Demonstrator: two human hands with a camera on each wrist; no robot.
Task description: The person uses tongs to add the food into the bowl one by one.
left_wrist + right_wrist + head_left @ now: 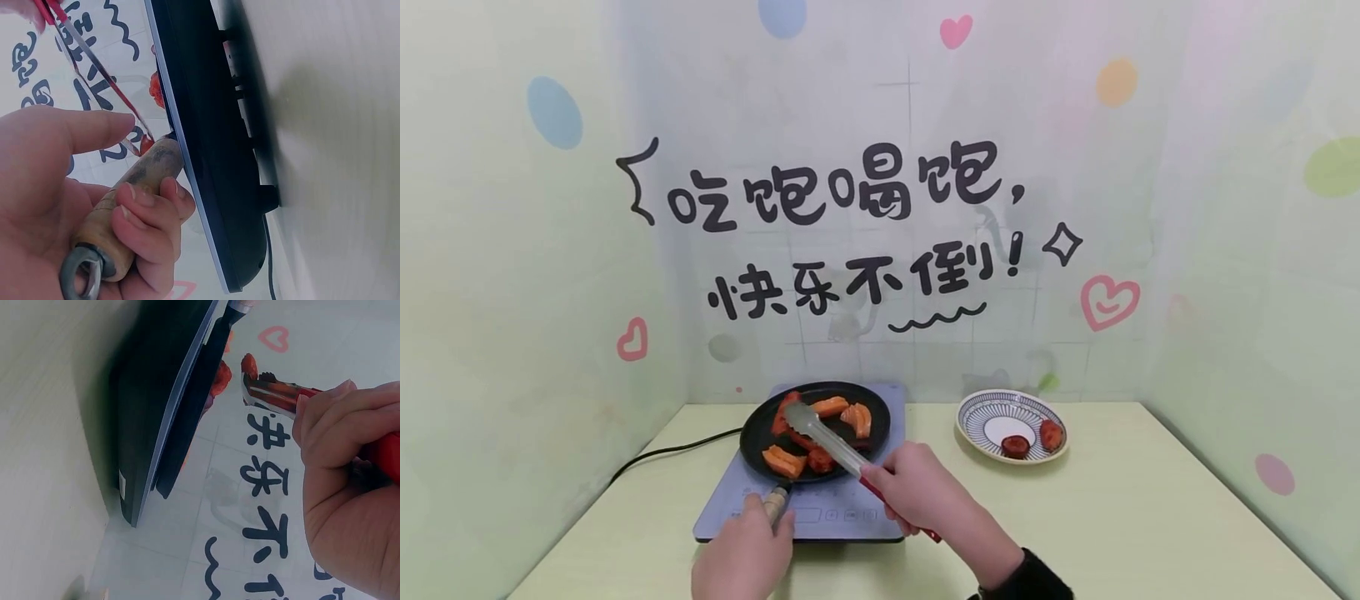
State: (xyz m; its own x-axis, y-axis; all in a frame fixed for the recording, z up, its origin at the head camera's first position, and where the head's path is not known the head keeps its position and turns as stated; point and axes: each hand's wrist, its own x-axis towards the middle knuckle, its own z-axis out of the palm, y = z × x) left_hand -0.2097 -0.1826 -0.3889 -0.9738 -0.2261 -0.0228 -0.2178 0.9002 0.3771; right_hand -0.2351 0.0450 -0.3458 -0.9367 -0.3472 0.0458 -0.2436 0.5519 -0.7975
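Note:
My left hand (742, 554) grips the wooden handle (137, 187) of a black frying pan (755, 437). The pan stands on a flat induction cooker (718, 517). In it lie orange meat-like pieces (784, 461) and redder pieces (821, 460). My right hand (925, 492) holds metal tongs (842, 450) by their red handles, reaching over the pan from the right. In the right wrist view a small red food piece (249, 365) is at the tongs' tips, apart from the pan's surface. The head view does not show that grip clearly.
Right of the cooker, a blue-patterned plate (992, 408) carries two dark red pieces (1016, 447). A black cord (677, 450) runs from behind the pan to the left table edge. A printed wall (865, 350) stands behind the table.

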